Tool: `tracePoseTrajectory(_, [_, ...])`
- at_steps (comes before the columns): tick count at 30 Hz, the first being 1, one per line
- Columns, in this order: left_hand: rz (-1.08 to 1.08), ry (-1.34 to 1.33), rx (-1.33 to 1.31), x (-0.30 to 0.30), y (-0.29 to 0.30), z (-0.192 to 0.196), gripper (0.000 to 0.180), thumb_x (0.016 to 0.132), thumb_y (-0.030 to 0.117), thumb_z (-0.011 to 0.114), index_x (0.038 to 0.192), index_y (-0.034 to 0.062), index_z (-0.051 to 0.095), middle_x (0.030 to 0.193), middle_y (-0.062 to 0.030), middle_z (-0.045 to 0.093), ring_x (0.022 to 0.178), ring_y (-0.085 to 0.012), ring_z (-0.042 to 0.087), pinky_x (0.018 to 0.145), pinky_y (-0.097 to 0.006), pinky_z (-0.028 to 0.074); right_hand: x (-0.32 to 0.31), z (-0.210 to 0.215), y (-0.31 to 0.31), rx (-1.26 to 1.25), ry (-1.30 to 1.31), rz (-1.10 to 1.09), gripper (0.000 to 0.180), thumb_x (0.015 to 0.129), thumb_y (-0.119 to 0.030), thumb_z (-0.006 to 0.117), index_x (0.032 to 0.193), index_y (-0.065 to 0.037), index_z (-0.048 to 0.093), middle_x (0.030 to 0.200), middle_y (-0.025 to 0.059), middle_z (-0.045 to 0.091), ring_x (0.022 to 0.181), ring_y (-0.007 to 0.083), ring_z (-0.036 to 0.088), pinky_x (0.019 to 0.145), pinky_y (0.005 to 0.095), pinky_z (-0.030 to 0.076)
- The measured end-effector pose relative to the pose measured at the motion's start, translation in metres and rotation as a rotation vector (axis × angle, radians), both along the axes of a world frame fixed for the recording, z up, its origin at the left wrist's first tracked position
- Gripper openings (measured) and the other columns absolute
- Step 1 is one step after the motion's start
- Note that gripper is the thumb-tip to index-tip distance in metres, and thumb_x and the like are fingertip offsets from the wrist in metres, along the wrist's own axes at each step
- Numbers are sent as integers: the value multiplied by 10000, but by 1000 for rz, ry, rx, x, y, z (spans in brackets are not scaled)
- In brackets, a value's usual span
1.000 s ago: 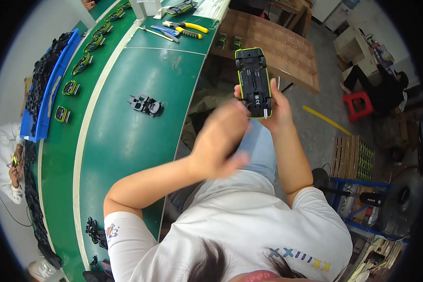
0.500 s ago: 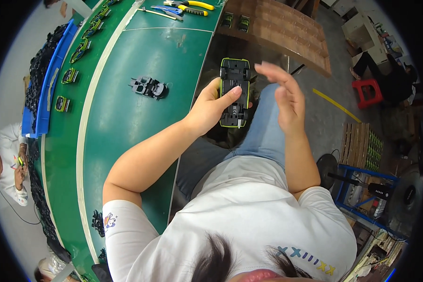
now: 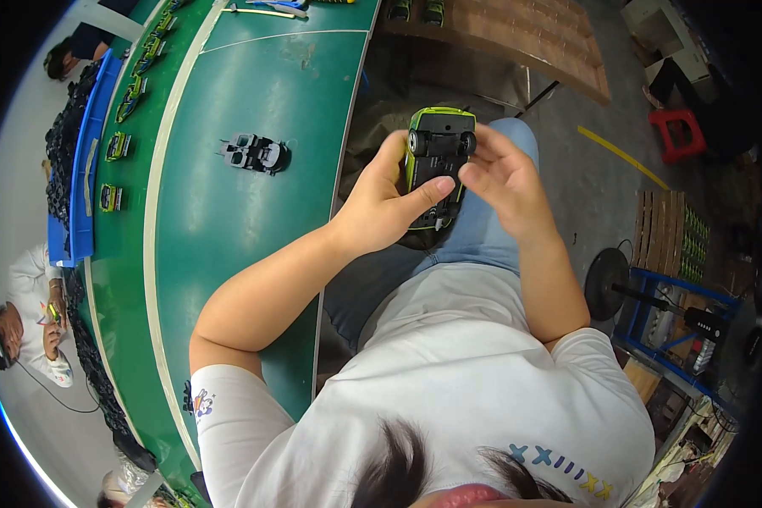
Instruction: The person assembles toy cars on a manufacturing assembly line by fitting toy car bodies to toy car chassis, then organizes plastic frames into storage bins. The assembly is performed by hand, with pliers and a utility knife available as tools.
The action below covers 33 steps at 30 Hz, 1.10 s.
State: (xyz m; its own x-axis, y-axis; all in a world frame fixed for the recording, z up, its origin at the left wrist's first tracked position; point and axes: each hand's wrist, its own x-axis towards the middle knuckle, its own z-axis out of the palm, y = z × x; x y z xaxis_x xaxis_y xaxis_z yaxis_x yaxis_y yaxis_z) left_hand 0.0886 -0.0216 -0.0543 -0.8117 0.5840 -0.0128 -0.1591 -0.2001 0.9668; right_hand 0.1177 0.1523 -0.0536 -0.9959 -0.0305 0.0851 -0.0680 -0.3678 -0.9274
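Observation:
A toy car (image 3: pixel 433 162) is held underside up above my lap, its black chassis and wheels facing me and its lime-green body showing round the edge. My left hand (image 3: pixel 378 203) grips it along the left side, thumb pressed on the chassis. Against the right side rests my right hand (image 3: pixel 513 186), with its fingers curled by a wheel and its thumb near the chassis edge. The undersides of both grips are hidden by the car. To the left, a black and grey toy car interior part (image 3: pixel 256 153) lies on the green table (image 3: pixel 229 229).
Several green toy cars (image 3: pixel 117 147) line the table's far strip, beside a blue bin (image 3: pixel 82 203) of black parts. Tools (image 3: pixel 273 8) lie at the top. A wooden compartment tray (image 3: pixel 516 38) stands ahead right; a red stool (image 3: pixel 677 135) is beyond. A co-worker (image 3: pixel 34 313) sits across the table.
My right hand has come in from the right and now touches the car. The car has tilted, its front wheels showing more. The view has shifted slightly.

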Motion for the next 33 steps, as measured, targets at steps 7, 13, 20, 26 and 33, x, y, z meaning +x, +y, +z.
tracePoseTrajectory(7, [22, 56, 74, 2, 4, 4, 411, 893, 96, 570, 1240, -17, 379, 1012, -61, 555, 934, -89, 523, 795, -244, 457, 4, -2, 5, 221, 91, -4, 382, 815, -102, 670, 1153, 22, 542, 1020, 74, 628, 941, 153, 589, 856, 289, 460])
tracePoseTrajectory(13, [-15, 65, -3, 1, 2, 0, 325, 918, 109, 525, 1187, -43, 423, 1019, -93, 584, 946, -111, 557, 809, -257, 469, 5, 3, 13, 466, 172, -40, 378, 793, -105, 683, 1128, 23, 563, 997, 95, 646, 902, 155, 607, 823, 275, 472])
tracePoseTrajectory(20, [108, 239, -120, 5, 2, 0, 278, 918, 113, 523, 1133, -45, 447, 933, -88, 600, 829, -97, 579, 721, -233, 484, 7, 0, -5, 464, 249, -219, 346, 770, -97, 695, 1071, 38, 590, 881, 104, 669, 809, 164, 632, 740, 270, 493])
tracePoseTrajectory(26, [129, 288, -146, 2, 3, -1, 280, 913, 121, 530, 1129, -40, 452, 888, -80, 602, 762, -90, 571, 663, -228, 475, 3, -2, 0, 461, 174, -142, 367, 773, -115, 695, 1090, 29, 582, 916, 107, 663, 867, 168, 626, 802, 281, 478])
tracePoseTrajectory(33, [21, 414, -346, 2, 0, 1, 338, 897, 188, 553, 1136, -25, 444, 848, -138, 575, 721, -220, 579, 650, -302, 461, -5, 14, 16, 509, 328, -15, 461, 828, -138, 644, 1236, 22, 501, 1098, 131, 609, 1044, 197, 564, 894, 287, 423])
